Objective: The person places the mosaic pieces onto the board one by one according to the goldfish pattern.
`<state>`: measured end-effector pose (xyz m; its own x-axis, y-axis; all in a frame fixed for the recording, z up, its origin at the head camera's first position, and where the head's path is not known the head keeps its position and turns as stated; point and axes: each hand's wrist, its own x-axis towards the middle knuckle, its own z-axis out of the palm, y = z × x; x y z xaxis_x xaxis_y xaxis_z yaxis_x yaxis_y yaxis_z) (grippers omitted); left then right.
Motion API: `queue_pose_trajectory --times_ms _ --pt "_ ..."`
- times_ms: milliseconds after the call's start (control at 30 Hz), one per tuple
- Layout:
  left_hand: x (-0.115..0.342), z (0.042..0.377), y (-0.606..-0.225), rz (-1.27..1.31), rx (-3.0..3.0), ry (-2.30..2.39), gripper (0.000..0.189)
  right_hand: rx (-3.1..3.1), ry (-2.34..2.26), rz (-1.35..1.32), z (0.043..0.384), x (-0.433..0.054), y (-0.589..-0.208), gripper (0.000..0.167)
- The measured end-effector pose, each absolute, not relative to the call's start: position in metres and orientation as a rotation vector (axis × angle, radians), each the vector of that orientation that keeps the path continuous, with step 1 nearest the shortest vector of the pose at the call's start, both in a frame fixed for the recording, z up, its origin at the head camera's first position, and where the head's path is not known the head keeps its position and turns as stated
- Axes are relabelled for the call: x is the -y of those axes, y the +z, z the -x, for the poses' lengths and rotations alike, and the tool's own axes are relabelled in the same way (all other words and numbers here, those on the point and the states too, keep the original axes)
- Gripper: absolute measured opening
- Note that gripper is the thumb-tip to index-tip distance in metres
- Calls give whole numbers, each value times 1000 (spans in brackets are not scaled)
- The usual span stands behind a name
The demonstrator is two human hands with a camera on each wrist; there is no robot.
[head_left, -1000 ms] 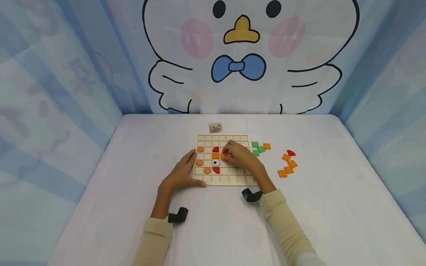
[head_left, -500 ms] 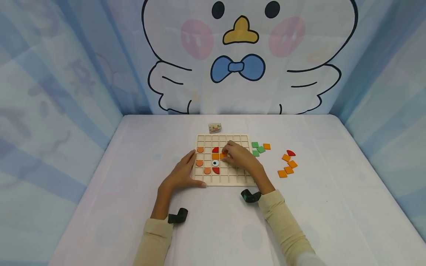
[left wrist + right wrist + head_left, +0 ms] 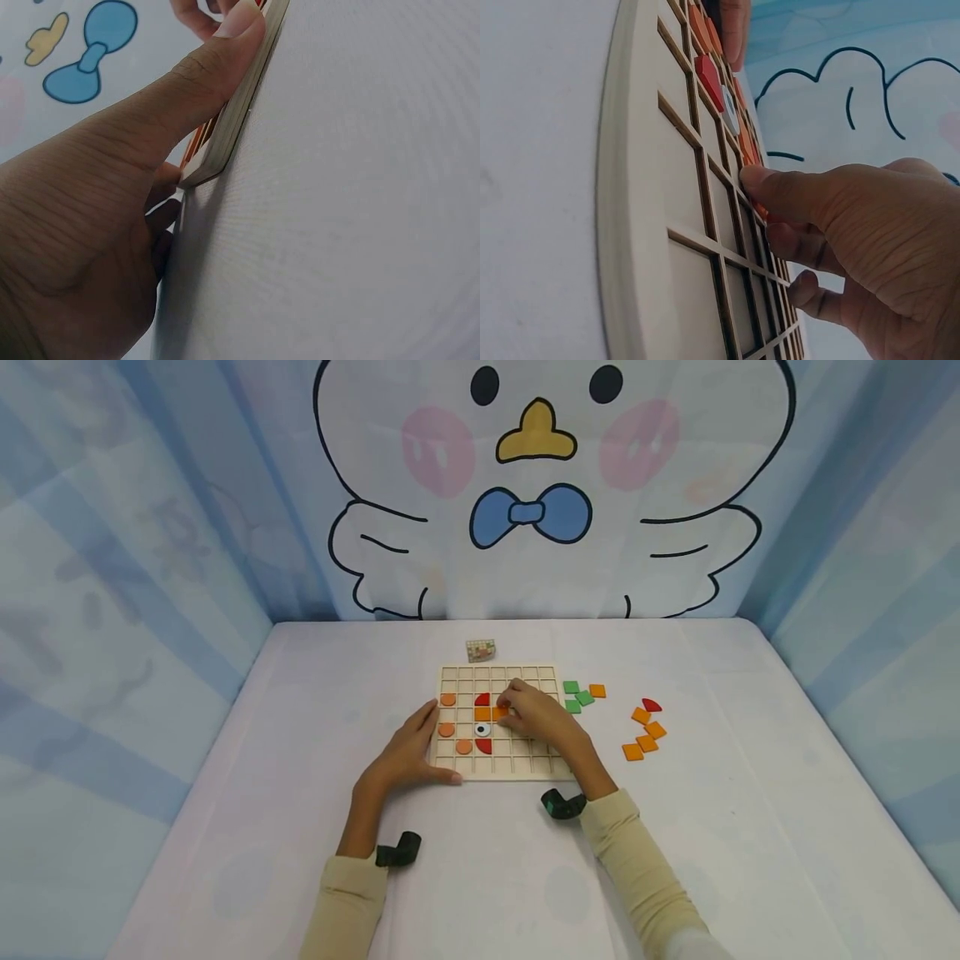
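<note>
A pale wooden grid board [image 3: 525,769] lies on the table before me. My left hand [image 3: 405,752] rests against its near left corner, fingers along the left side and straight thumb along the front edge. Over the middle of the board, my right hand [image 3: 542,717] pinches an orange square tile [image 3: 496,714] in a cell beside another orange square [image 3: 482,714]. The right wrist view shows the right thumb [image 3: 780,189] low over the grid, mostly hiding the tile. Red quarter-round pieces [image 3: 483,747], an eye piece [image 3: 482,729] and several orange discs [image 3: 447,729] sit in other cells.
Right of the board lie several green squares [image 3: 584,697], loose orange squares [image 3: 632,752] and a red quarter-round piece [image 3: 652,704]. A small patterned card [image 3: 481,650] lies behind the board. A printed curtain [image 3: 555,568] closes off the table's far edge.
The head view has shifted slightly, so everything appears a little further left and lower. Both hands keep their places on the board, the right one still at the orange square tile.
</note>
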<state>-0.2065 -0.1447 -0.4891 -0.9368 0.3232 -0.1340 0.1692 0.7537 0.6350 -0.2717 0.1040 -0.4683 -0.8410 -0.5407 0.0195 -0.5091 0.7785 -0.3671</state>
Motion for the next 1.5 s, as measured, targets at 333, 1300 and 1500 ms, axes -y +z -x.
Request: queue_pose_trajectory --times_ms 333,1300,1500 --pt "145 206 -496 -397 -2718 937 132 -2912 -548 818 262 -111 -459 33" --pt "147 206 -492 -385 -2739 955 131 -3009 -714 483 247 -221 -443 30" --pt "145 205 -490 -376 -2721 953 131 -2971 -713 261 247 -252 -451 31"
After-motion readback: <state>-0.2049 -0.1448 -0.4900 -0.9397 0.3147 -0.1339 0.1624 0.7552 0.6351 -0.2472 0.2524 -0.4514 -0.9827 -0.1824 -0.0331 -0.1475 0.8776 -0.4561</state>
